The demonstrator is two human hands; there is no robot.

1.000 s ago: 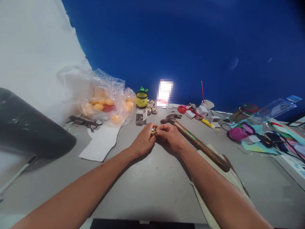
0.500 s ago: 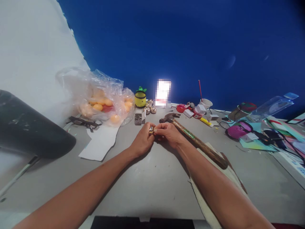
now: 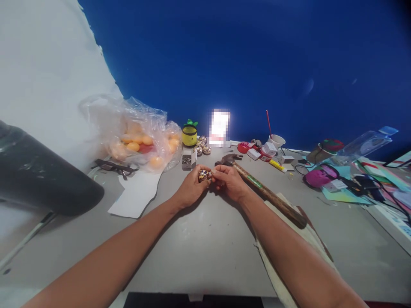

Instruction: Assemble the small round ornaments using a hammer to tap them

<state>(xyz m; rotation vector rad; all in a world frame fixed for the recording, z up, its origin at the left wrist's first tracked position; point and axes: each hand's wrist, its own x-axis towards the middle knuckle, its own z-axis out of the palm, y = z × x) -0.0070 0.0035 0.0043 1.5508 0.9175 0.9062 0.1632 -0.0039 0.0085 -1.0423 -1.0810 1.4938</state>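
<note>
Both hands meet mid-worktop on one small shiny ball. Left hand fingers curled tight round its left side, right hand fingers pinching its right side; ball sits between the two sets of fingertips, just above the surface. Hammer lies just right of the right-hand fingers, head behind them, handle running back along the forearm. Beyond the fingers: small box, more shiny balls, yellow pot. Far left of the fingers: plastic bag of orange balls, glasses, white paper.
</note>
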